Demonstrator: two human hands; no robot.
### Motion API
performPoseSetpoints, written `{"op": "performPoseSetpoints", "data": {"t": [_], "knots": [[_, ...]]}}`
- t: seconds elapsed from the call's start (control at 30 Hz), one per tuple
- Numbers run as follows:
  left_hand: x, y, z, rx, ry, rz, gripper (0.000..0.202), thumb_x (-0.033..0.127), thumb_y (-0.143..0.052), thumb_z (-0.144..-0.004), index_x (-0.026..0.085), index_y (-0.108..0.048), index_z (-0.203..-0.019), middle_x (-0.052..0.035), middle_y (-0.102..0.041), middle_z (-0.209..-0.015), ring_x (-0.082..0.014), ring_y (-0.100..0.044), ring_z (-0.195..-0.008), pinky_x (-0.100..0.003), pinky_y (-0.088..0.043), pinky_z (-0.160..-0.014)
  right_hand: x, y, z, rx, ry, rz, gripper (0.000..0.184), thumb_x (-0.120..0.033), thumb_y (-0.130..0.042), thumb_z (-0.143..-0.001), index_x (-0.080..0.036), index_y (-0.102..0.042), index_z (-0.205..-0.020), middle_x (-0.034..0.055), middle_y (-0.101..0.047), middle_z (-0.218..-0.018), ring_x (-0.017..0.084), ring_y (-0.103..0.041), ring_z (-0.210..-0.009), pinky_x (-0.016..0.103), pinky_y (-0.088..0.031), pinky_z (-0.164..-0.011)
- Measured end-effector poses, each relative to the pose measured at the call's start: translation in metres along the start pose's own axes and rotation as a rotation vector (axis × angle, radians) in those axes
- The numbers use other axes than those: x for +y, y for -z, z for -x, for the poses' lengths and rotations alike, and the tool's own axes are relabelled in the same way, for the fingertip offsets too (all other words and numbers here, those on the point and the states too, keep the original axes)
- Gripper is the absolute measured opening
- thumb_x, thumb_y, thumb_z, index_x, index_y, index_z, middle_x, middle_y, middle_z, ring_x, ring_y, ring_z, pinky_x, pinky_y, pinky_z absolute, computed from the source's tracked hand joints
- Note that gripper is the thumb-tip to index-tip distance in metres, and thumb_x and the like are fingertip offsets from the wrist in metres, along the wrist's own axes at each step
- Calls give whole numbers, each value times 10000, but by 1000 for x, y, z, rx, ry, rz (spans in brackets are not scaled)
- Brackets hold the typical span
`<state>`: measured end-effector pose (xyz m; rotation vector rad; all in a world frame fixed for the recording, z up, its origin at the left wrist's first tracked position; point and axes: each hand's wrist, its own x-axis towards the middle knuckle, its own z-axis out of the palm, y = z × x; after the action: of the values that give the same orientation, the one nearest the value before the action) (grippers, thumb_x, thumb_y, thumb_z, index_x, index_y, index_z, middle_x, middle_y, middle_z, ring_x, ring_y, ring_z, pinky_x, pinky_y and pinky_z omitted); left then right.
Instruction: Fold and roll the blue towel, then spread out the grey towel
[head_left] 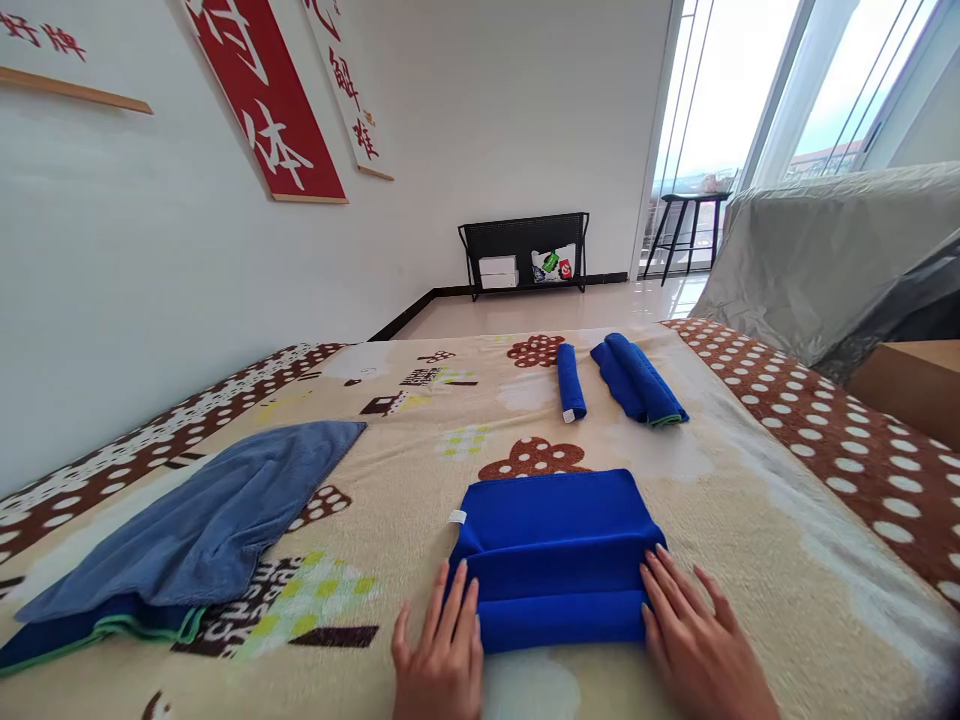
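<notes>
A bright blue towel [555,565] lies in front of me with its near part folded over in bands and a small white tag at its left edge. My left hand [441,650] rests at its lower left edge, fingers stretched out and touching the cloth. At the right edge my right hand [697,635] lies with its fingers extended on the fabric. Both hands are open, pressing from above rather than gripping. Farther off are a narrow rolled blue towel [571,385] with a white tag and a looser folded blue towel [639,380].
A greyish-blue cloth [217,520] is spread at the left, over a dark blue cloth with green edging [112,625]. Everything lies on a patterned beige blanket [420,450] with brown dotted borders. Beyond stand a black rack [525,240], a stool [686,225] and a plastic-covered piece of furniture [840,240].
</notes>
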<state>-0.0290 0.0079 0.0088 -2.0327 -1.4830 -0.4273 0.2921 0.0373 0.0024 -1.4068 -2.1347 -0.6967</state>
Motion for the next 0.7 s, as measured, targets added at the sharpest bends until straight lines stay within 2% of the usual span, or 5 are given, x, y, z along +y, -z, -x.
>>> {"op": "performPoseSetpoints", "data": {"t": [0.17, 0.27, 0.4, 0.6, 0.7], "knots": [[50, 4, -40, -9, -286, 259, 484, 256, -462, -932, 175, -518, -1406, -1, -567, -1420, -138, -536, -1291, -278, -430, -1034, -44, -10, -30, 16, 168, -108, 387, -389, -400, -941, -325, -626, -1248, -122, -361, -1462, 37, -388, -1338, 224, -205, -1193], [27, -2, -36, -121, -172, 197, 489, 374, -477, -968, 231, -485, -1435, 5, -525, -1457, -168, -564, -1269, -314, -497, -954, -20, -17, -19, -13, 82, 7, 460, -494, -380, -961, -292, -585, -1320, -86, -347, -1478, 62, -393, -1340, 243, -253, -1150], [-3, -8, -11, -71, 24, 40, 425, 316, -473, -959, 210, -578, -1357, -23, -574, -1408, -216, -584, -1245, -396, -462, -1009, 8, -15, -2, -40, -16, 62, 517, -498, -345, -970, -217, -592, -1326, -24, -348, -1482, 121, -396, -1352, 345, -175, -1223], [51, 1, -48, -135, -272, 228, 485, 276, -432, -963, 144, -501, -1425, -38, -470, -1491, -185, -523, -1322, -334, -472, -1046, -45, -17, -30, -52, 83, -115, 404, -339, -343, -973, -331, -610, -1276, -142, -304, -1482, 50, -368, -1371, 269, -235, -1177], [37, -4, -52, -259, -206, 253, 509, 350, -409, -999, 229, -400, -1493, 3, -433, -1515, -182, -509, -1337, -369, -504, -1030, -33, -28, -27, -130, 65, -112, 431, -390, -320, -992, -332, -547, -1355, -128, -286, -1488, 66, -393, -1358, 276, -315, -1106]]}}
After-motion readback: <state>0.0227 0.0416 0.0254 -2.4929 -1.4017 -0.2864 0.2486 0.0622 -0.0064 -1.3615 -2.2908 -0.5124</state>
